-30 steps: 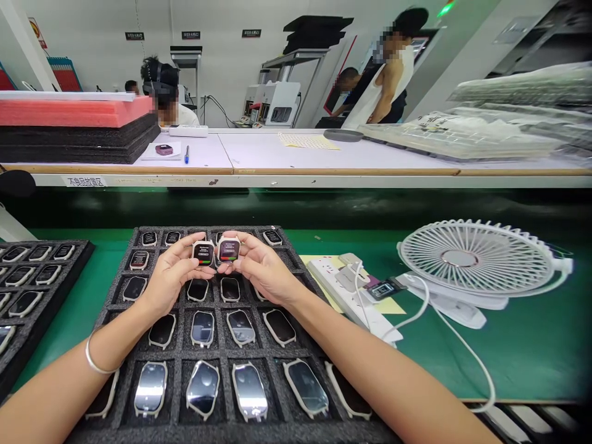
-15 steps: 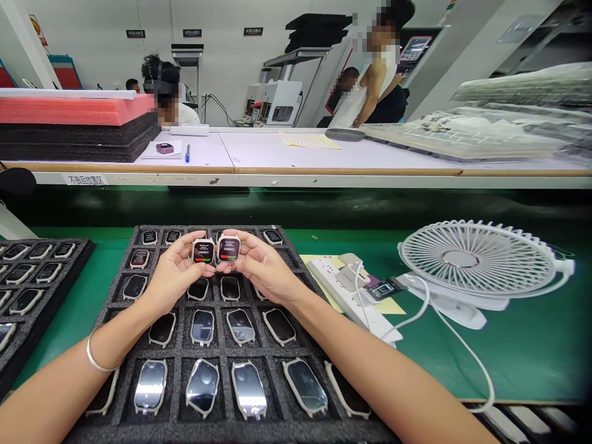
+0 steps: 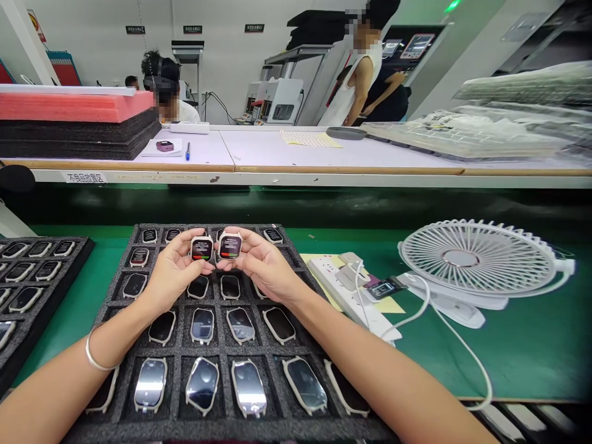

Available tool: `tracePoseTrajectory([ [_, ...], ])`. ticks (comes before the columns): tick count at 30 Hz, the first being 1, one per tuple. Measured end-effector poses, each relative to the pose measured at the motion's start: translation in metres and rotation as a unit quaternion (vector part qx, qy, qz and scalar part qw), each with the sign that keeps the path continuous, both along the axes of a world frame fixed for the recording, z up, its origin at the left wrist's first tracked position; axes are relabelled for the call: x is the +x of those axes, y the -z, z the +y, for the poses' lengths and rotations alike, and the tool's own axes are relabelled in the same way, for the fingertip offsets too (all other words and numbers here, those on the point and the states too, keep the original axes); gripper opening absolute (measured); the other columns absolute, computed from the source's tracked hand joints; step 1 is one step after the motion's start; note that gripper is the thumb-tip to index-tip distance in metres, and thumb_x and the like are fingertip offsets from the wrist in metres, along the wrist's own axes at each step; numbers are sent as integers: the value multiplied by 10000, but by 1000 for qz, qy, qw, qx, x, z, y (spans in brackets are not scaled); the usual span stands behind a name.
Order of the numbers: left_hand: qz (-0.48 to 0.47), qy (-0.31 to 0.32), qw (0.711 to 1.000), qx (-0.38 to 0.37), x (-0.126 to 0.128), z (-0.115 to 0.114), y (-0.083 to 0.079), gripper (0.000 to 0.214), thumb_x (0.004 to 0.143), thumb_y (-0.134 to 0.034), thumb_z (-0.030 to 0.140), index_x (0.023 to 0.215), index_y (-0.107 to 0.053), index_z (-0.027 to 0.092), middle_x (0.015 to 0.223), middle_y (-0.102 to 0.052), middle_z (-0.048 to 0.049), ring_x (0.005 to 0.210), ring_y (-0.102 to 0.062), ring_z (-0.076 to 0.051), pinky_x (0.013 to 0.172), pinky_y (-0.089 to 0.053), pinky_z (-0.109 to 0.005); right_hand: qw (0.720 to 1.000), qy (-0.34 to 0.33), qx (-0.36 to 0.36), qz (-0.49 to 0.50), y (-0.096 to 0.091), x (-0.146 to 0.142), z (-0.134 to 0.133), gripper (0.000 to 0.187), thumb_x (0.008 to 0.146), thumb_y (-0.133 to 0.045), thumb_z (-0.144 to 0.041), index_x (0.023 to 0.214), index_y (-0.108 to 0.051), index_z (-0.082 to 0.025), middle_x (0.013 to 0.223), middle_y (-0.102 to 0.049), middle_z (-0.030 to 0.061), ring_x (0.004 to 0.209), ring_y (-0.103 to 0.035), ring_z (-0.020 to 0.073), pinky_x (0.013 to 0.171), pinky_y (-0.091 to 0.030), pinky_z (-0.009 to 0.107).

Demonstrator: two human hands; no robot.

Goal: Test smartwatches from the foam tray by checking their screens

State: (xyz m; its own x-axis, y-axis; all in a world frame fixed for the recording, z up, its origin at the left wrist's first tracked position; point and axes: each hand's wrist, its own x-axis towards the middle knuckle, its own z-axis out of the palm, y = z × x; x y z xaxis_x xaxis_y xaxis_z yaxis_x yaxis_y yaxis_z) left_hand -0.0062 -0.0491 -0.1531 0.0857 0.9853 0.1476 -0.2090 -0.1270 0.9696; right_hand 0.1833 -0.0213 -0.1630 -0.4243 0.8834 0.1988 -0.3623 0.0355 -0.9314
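My left hand (image 3: 178, 269) grips a smartwatch body (image 3: 202, 248) by its edges, its lit screen facing me. In my right hand (image 3: 260, 262) is a second smartwatch body (image 3: 230, 246), also lit, with text and a red and green bar at the bottom. The two are held side by side, a narrow gap between them. Both hands are above the far half of a dark foam tray (image 3: 176, 364), whose square pockets hold several strapless watch bodies, mostly with dark screens. Some pockets behind my hands are hidden.
Another foam tray (image 3: 50, 305) of watches lies at the left. Right of the middle tray are a white power strip (image 3: 345, 290) with cables and a white fan (image 3: 476, 259). A raised shelf (image 3: 259, 154) runs across, bearing foam sheets (image 3: 69, 132). People are beyond it.
Both watches have tilted slightly, so their screens face me more fully and their text reads differently. My hands have barely moved. Beyond the shelf, a standing person has shifted left.
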Motion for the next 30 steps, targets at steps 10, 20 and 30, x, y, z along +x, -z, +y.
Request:
tracePoseTrajectory([
  [10,10,-11,1000,9,-2,1,2,542,692,-743,148,1206,-578,202,1087,-683,-41,704,-714,-121,756,-616,-319,1000,3,19,-20,1,3,2,458,782,-728,-220,1219,-592,-248,1129,-722,58,784,-728,160,828,-591,361],
  [20,8,-8,1000,11,-1,0,-1,551,682,-737,134,1206,-580,203,1059,-685,-34,698,-704,-112,767,-616,-316,1000,-2,19,-16,1,2,1,472,760,-731,-202,1212,-604,-250,1130,-709,60,822,-731,180,843,-587,391],
  [30,3,-7,1000,17,0,0,-1,542,669,-727,113,1183,-578,202,1007,-680,-13,690,-697,-104,750,-606,-291,1000,-8,21,-8,2,1,1,463,770,-738,-202,1210,-607,-256,1085,-708,41,813,-728,169,842,-584,374],
])
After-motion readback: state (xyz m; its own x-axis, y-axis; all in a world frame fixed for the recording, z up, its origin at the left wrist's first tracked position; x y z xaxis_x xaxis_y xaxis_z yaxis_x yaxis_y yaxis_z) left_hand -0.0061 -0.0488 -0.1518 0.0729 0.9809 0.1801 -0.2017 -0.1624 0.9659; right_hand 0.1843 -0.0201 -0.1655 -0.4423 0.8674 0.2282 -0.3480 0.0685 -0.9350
